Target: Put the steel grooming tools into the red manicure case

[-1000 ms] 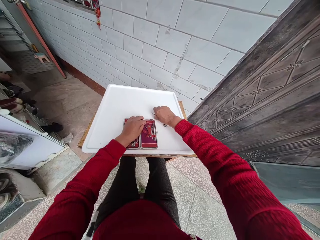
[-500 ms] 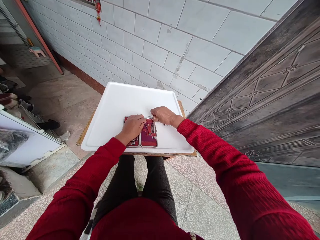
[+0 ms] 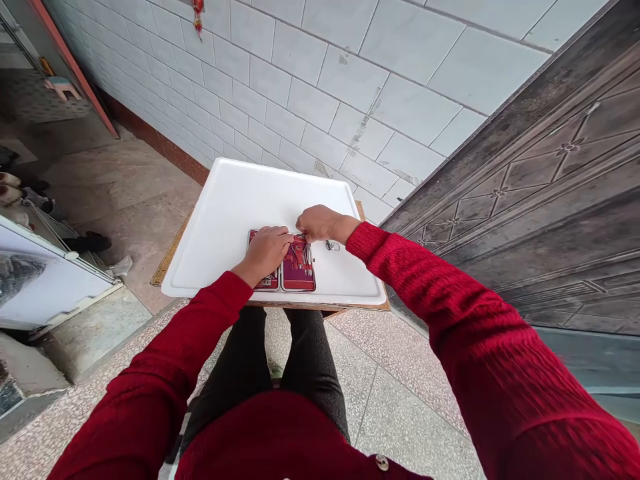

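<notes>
An open manicure case [image 3: 299, 283] lined in red lies on a white tray [image 3: 235, 193], with small metal tools [image 3: 306, 267] strapped in its right half. My left hand [image 3: 266, 253] is closed over the left half and the hinge, its fingertips reaching the upper part of the right half. At the top edge of that right half, my right hand [image 3: 320, 223] is closed in a pinch. Its fingertips point down, and what they hold is hidden. A small metal tool [image 3: 332, 245] lies on the tray just below my right wrist; its kind is too small to tell.
The tray sits on a wooden board [image 3: 173, 257] at waist height. A white tiled wall [image 3: 300, 87] rises behind it, and a dark patterned metal door [image 3: 525, 187] stands to the right. At the left are a white cabinet [image 3: 45, 280] and a small stool [image 3: 63, 87].
My right hand has shifted slightly left and turned its fingers downward at the case's top edge. More of the loose metal tool now shows. My left hand stays on the case.
</notes>
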Action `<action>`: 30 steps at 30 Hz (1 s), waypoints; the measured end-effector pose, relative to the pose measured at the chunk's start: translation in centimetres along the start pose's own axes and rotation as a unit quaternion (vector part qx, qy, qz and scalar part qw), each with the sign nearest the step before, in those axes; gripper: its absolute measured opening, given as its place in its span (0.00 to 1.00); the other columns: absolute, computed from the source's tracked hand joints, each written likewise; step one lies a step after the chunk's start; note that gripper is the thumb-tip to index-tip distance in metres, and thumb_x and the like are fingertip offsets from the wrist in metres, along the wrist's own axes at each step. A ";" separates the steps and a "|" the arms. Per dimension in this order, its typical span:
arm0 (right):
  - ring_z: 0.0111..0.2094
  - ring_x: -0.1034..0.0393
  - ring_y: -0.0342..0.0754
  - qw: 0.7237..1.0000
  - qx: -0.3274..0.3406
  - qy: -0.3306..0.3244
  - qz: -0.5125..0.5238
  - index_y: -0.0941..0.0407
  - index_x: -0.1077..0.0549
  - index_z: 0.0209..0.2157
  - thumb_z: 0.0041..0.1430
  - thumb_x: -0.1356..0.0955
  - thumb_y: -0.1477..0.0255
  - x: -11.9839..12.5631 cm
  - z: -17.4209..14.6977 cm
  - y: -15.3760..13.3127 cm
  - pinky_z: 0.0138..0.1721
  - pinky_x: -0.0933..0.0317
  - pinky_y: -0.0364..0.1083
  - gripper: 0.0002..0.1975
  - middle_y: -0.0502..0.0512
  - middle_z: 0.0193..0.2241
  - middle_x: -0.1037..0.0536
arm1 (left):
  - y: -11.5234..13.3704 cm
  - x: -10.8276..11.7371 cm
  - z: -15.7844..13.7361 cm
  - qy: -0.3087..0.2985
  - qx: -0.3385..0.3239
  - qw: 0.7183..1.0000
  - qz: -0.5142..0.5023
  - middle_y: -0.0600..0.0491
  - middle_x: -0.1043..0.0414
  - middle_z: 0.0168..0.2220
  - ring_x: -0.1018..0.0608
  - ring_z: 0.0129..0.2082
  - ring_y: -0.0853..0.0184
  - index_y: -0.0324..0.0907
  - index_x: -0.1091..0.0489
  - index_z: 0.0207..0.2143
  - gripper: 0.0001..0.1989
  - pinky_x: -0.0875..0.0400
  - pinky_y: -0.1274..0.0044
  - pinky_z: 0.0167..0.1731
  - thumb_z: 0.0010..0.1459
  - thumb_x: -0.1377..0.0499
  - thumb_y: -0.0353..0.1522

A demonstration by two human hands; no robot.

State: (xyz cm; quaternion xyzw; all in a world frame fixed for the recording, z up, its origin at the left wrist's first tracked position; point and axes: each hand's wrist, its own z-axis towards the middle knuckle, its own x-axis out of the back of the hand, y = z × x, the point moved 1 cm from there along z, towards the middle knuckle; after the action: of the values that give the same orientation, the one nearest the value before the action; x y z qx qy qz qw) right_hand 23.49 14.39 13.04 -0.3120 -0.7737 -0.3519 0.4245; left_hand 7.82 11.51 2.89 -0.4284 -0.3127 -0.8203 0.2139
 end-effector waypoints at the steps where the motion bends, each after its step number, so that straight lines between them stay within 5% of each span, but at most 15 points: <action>1: 0.38 0.23 0.53 1.000 -0.003 -0.004 0.007 0.56 0.18 0.34 0.53 0.25 0.77 0.1 0.1 0.0 0.34 0.43 0.46 0.05 0.57 0.34 0.16 | 0.0 0.0 0.0 0.000 0.000 1.000 0.000 0.48 0.22 0.45 0.22 0.46 0.56 0.44 0.22 0.42 0.15 0.30 0.61 0.51 0.66 0.49 0.27; 7: 0.37 0.22 0.53 0.997 -0.022 -0.001 0.074 0.56 0.19 0.28 0.47 0.22 0.81 0.3 0.8 -0.1 0.36 0.43 0.46 0.07 0.54 0.28 0.18 | 0.1 -0.1 0.0 0.001 -0.001 1.000 0.009 0.48 0.22 0.44 0.22 0.46 0.56 0.45 0.21 0.42 0.14 0.30 0.62 0.52 0.66 0.48 0.28; 18: 0.36 0.24 0.51 0.998 0.007 -0.015 0.061 0.61 0.17 0.41 0.56 0.27 0.76 -0.3 1.2 -0.5 0.31 0.45 0.45 0.10 0.58 0.36 0.15 | -0.1 -0.5 0.0 0.007 0.002 1.000 0.011 0.49 0.21 0.45 0.22 0.46 0.57 0.43 0.21 0.40 0.14 0.29 0.63 0.52 0.65 0.47 0.26; 30: 0.36 0.26 0.50 0.991 -0.047 0.056 0.112 0.62 0.17 0.40 0.63 0.33 0.79 -2.5 -0.1 -1.3 0.33 0.45 0.45 0.12 0.61 0.36 0.16 | 0.0 -0.3 0.0 0.000 0.004 1.000 0.017 0.48 0.21 0.45 0.21 0.47 0.56 0.42 0.21 0.43 0.14 0.29 0.61 0.53 0.66 0.47 0.27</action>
State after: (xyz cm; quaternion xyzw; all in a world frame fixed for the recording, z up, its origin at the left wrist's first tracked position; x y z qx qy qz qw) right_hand 23.64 13.16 10.54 -0.3960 -0.6914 -0.3548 0.4891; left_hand 7.98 11.57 2.65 -0.4326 -0.3082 -0.8156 0.2295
